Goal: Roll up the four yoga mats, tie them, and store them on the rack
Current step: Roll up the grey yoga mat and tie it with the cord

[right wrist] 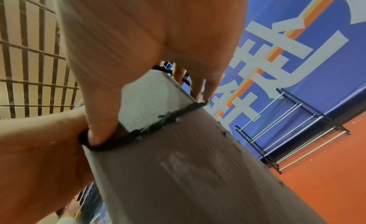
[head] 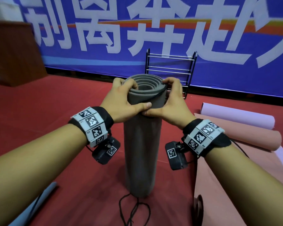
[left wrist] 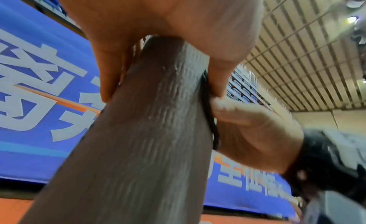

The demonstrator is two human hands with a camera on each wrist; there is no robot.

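Gripping the upright gray mat, both hands seemingly pinch its black cord; banner characters blurred.

Bare forearms, no sleeves. Black wrist strap on left, another on right, each ringed by white tiles with black square codes. Small black camera box under left wrist, second under right; thin black cables trail.

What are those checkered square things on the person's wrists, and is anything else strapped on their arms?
Each wrist wears a black band carrying white tiles printed with black-and-white square codes. A small black camera box hangs under the left wrist and another under the right, each with its own code sticker. Thin black cables run from the bands. The forearms are bare, with no sleeves, and no gloves on either hand.
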